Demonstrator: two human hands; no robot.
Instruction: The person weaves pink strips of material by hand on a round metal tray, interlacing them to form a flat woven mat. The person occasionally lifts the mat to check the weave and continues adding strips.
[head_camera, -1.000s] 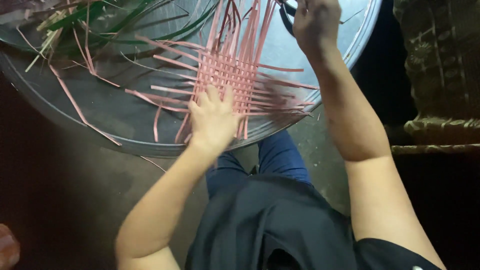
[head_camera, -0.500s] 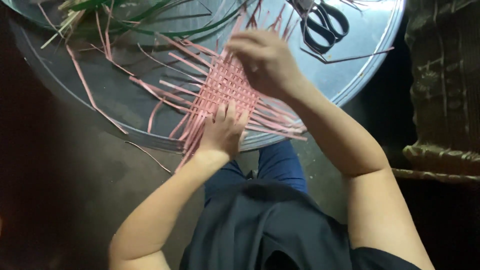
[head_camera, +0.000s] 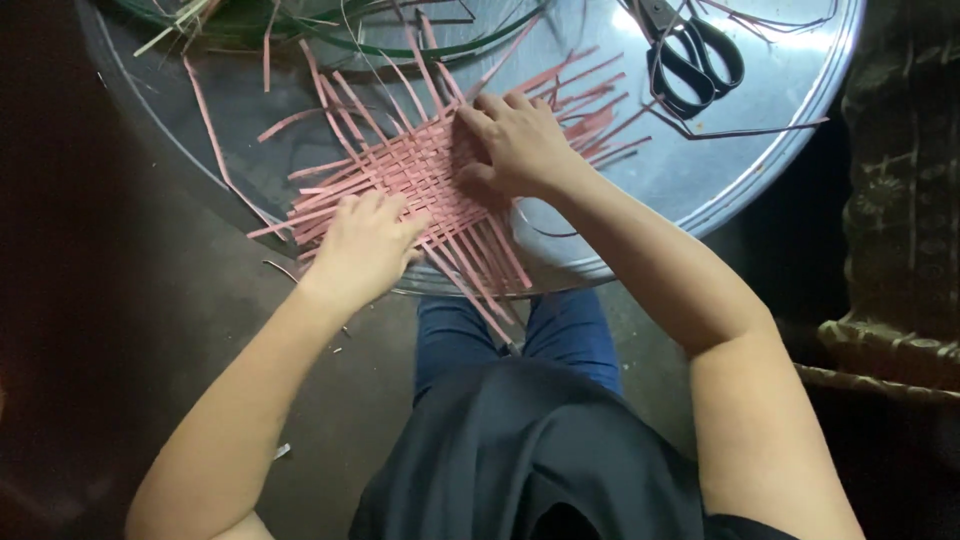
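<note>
— On top of the round metal tray (head_camera: 760, 160), what lies under the 2 hands?

— Flat pink strips (head_camera: 420, 180) woven into a mat, with loose ends fanning out on every side; some hang over the tray's near rim above the person's knees.

— How does the left hand (head_camera: 365, 245) sit?

— Palm down, fingers spread a little, pressing on the near left edge of the weave. It grips nothing.

— And the right hand (head_camera: 515, 145)?

— Also flat and open, fingers pointing left, resting on the mat's right part, touching the strips.

— Anything else on the tray?

— Black-handled scissors (head_camera: 690, 60) at the far right, well apart from both hands, and green strips (head_camera: 330, 25) heaped at the far edge. 1 loose pink strip (head_camera: 205, 110) lies by itself to the left.
</note>
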